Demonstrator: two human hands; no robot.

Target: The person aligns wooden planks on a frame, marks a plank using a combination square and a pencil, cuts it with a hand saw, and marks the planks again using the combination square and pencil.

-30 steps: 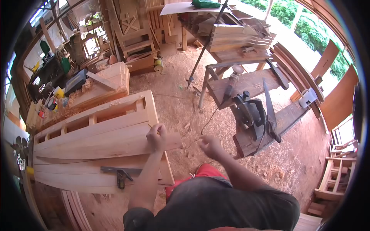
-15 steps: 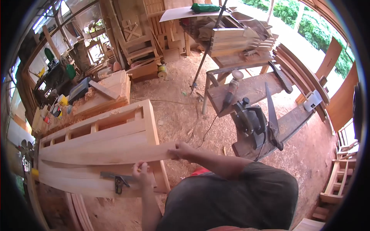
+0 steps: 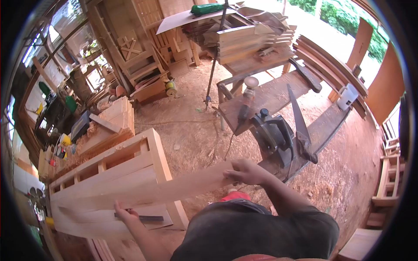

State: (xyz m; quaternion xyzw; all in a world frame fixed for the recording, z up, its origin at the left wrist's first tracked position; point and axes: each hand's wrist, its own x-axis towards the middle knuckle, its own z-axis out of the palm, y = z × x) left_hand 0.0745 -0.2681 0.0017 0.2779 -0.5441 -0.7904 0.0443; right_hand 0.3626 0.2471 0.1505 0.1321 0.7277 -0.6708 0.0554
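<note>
My right hand (image 3: pixel 246 172) grips the right end of a long thin wooden board (image 3: pixel 191 185), with the thumb on its face. Farther left, my left hand (image 3: pixel 127 213) is closed at the board's lower edge, its thumb against the face; the other fingers are partly hidden. The board is tilted over a pale wooden framed panel (image 3: pixel 163 158), and its right end sticks out past the panel's edge. A combination square (image 3: pixel 151 218) lies just right of my left hand, partly covered by it.
On a low bench (image 3: pixel 322 143) to the right are a circular saw (image 3: pixel 272 132), a handsaw (image 3: pixel 300 117) and a white jug (image 3: pixel 347 96). An angle grinder (image 3: pixel 247 102) sits behind them, its cord trailing to the shavings-covered floor. Stacked boards (image 3: pixel 111 117) stand at left.
My right hand has moved right and pulled the board's end outward beyond the panel. My left hand has shifted left and down to the board's lower edge. The view has turned slightly.
</note>
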